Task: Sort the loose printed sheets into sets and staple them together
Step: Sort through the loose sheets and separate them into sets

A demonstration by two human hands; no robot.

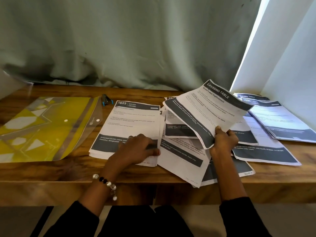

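Printed white sheets with dark grey bands cover the wooden table (51,178). My left hand (136,149) rests flat on the lower edge of a small stack headed "KITCHEN" (133,120). My right hand (224,141) grips the bottom corner of a sheet headed "DRESSING TABLE" (210,110) and holds it lifted and tilted above a loose heap of sheets (183,159). A squared stack (280,122) lies at the far right by the wall. A black and blue stapler (106,99) sits behind the kitchen stack.
A yellow plastic folder with a clear flap (42,127) lies open on the left of the table. A grey-green curtain (128,45) hangs behind the table. A white wall (294,62) bounds the right side. Some loose sheets overhang the table's front edge.
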